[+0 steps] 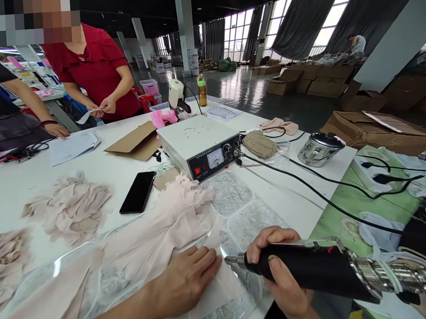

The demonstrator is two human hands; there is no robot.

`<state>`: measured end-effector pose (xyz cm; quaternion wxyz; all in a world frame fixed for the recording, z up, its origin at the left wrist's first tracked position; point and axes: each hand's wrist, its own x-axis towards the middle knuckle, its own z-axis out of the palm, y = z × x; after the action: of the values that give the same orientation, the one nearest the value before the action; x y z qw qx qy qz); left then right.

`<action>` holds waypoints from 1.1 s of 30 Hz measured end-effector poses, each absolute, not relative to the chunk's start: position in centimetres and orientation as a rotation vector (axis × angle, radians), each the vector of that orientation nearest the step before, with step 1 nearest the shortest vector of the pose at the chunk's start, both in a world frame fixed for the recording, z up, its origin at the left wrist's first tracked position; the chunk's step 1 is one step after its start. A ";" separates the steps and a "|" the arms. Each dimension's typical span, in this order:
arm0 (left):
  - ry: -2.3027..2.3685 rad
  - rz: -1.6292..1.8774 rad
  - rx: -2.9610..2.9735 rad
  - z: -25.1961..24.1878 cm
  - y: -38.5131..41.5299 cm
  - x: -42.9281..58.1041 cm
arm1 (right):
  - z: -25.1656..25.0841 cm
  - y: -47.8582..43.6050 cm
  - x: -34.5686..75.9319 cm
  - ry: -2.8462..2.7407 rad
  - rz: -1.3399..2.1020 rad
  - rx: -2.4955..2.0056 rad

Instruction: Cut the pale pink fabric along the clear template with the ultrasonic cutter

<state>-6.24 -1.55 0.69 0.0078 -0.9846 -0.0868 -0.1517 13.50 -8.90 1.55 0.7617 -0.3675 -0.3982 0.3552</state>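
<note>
My left hand (186,279) lies flat, fingers together and stretched out, pressing a strip of pale pink fabric (156,240) onto a clear patterned plate (245,220) on the white table (101,171). My right hand (283,270) is wrapped round a black and metal handheld tool (313,266), held level, its small metal tip (230,260) pointing left just beside my left fingertips and close above the fabric's edge. A black cable (308,187) runs from the tool's side toward a white control box (197,143) with a dial and knobs.
A black phone (138,191) lies left of the box. Heaps of pinkish fabric pieces (69,207) lie at the left. A steel pot (318,149) stands at the right edge. Across the table a person in red (95,70) handles a white piece; another person's arm (33,110) rests on the table. Cardboard boxes (377,128) sit beyond.
</note>
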 end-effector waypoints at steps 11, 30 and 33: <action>-0.264 -0.475 -3.094 0.6 -1.5 -6.3 | 1.7 -8.4 12.8 -0.836 0.785 -0.836; -0.427 -0.552 -3.147 1.5 -5.7 -8.2 | 1.5 -11.0 14.4 -0.916 0.805 -0.752; -0.450 -0.478 -3.202 1.7 -7.1 -8.0 | 2.0 -11.8 14.7 -0.918 0.856 -0.807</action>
<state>-8.04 -7.09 1.75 -0.0637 -0.9776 -0.1375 -0.1459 14.74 -11.85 1.97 0.7346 -0.3669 -0.4174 0.3893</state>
